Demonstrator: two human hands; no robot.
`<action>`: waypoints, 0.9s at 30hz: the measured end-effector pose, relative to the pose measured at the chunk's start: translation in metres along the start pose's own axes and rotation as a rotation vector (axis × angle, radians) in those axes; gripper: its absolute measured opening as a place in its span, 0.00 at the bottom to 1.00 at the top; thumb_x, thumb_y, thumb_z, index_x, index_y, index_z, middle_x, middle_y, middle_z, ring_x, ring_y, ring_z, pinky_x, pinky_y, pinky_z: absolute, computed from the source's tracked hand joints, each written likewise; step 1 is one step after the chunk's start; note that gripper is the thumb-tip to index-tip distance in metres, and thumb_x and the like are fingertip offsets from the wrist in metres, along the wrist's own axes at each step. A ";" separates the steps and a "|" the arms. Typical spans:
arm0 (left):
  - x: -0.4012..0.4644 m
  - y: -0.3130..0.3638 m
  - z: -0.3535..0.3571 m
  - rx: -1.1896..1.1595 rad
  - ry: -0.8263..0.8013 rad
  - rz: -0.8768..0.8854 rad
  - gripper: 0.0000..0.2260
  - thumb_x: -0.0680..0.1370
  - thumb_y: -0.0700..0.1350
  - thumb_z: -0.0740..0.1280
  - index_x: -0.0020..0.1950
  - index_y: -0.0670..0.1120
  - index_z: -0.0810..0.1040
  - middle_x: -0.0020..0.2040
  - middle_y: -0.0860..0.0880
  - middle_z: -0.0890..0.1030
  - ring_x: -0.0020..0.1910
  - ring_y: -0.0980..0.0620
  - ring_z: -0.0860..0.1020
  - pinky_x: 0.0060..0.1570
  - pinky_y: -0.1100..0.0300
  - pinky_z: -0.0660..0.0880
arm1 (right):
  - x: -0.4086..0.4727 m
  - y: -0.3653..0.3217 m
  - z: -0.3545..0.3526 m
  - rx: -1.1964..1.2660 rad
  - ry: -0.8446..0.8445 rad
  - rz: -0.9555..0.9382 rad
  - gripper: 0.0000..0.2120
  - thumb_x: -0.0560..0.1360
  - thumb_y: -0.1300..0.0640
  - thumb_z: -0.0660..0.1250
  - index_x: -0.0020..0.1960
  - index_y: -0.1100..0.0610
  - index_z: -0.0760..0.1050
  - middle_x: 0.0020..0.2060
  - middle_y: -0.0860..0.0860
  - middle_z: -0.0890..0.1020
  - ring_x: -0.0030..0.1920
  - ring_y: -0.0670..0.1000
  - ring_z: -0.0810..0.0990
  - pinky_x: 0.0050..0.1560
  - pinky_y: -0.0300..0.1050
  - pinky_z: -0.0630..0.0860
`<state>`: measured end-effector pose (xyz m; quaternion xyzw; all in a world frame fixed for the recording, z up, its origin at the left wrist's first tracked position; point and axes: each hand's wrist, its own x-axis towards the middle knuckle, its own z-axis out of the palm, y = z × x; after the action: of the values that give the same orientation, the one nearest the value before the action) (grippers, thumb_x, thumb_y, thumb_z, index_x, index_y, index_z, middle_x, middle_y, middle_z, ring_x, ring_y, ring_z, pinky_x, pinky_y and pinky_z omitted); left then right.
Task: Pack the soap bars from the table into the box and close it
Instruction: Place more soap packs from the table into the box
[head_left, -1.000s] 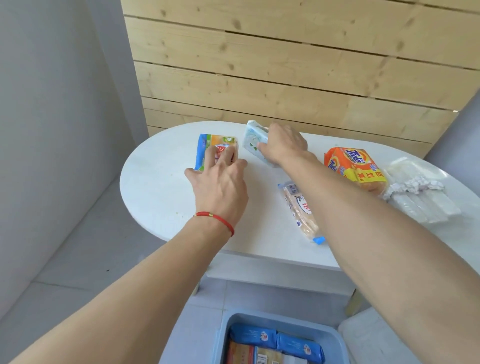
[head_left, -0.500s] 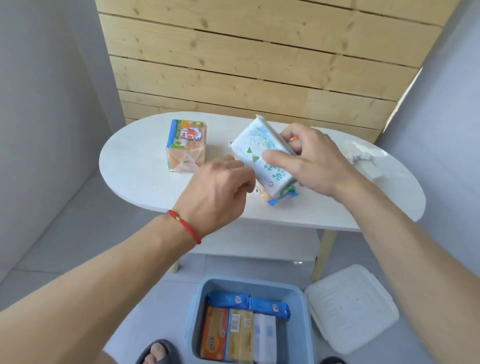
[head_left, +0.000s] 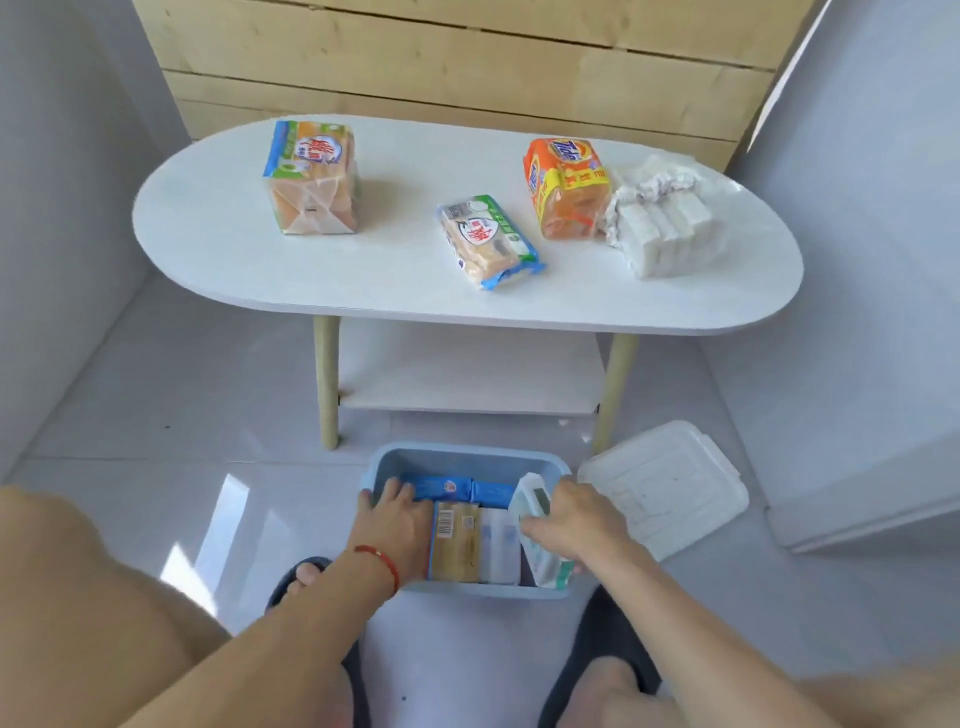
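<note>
Fingers of the right hand curl around a white soap pack with green print and hold it on its edge at the right end of the blue box, with the pack's lower part already down inside. The left hand lies flat with straight fingers inside the left end of the box, pressing on the packs there and gripping nothing. Between the two hands, a tan bar and a pale bar lie side by side in the box, and blue packs lie along its far wall. The gap at the right end looks tight, so the white pack may jam, tip over, or stay too high, and then the lid, lying on the floor just right of the box, may not shut. Pushing hard could also slide the box on the shiny floor. Beyond the box, on the white table, four things wait: a big orange-and-blue pack on the left, a small green-edged pack in the middle, an orange pack, and a bag of white bars touching it on the right. Half a second ago, both hands were up over the table with the white pack held in the air; now they are down in the box.
</note>
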<state>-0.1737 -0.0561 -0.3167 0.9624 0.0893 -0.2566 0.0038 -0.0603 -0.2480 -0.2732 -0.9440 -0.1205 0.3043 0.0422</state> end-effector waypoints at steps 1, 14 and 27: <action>0.001 -0.003 0.016 -0.034 -0.014 -0.071 0.21 0.79 0.50 0.60 0.72 0.53 0.67 0.73 0.46 0.66 0.74 0.44 0.59 0.70 0.35 0.58 | 0.005 0.001 0.014 -0.023 0.065 0.014 0.22 0.71 0.41 0.69 0.57 0.54 0.71 0.45 0.49 0.80 0.45 0.54 0.83 0.38 0.47 0.77; 0.011 -0.013 0.047 0.058 -0.088 -0.013 0.22 0.81 0.57 0.50 0.75 0.56 0.63 0.80 0.46 0.55 0.80 0.43 0.44 0.70 0.28 0.51 | 0.049 -0.029 0.077 -0.391 0.028 0.085 0.22 0.78 0.58 0.69 0.69 0.62 0.68 0.61 0.54 0.80 0.59 0.52 0.81 0.54 0.44 0.77; 0.010 -0.015 0.051 0.025 -0.040 -0.016 0.24 0.79 0.60 0.48 0.72 0.56 0.66 0.79 0.48 0.59 0.79 0.44 0.48 0.70 0.31 0.53 | 0.035 -0.012 0.083 -0.329 -0.028 -0.106 0.20 0.76 0.65 0.71 0.67 0.61 0.73 0.61 0.58 0.76 0.57 0.56 0.80 0.55 0.46 0.77</action>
<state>-0.1930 -0.0428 -0.3656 0.9563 0.0935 -0.2769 -0.0082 -0.0842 -0.2266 -0.3582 -0.9261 -0.2189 0.2910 -0.0986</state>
